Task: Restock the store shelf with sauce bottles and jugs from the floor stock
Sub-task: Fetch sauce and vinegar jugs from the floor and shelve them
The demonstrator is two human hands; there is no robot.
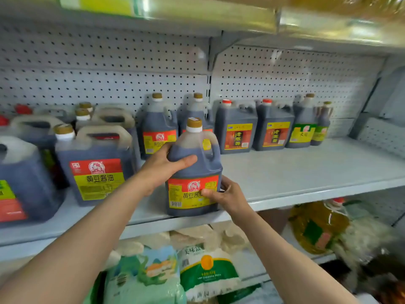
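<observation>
A dark soy sauce jug (198,165) with a red and yellow label and a brown cap stands upright at the front edge of the grey shelf (306,178). My left hand (163,166) grips its upper left side, thumb across the front. My right hand (226,195) holds its lower right corner, thumb on the label. A larger matching jug (96,170) stands to the left. Two more like it (158,128) stand behind, near the pegboard.
Two square jugs with red caps (237,128) and two green-labelled bottles (303,126) line the shelf's back right. Bare shelf lies in front of them. More jugs crowd the far left (22,178). Below are rice bags (203,266) and an oil bottle (317,227).
</observation>
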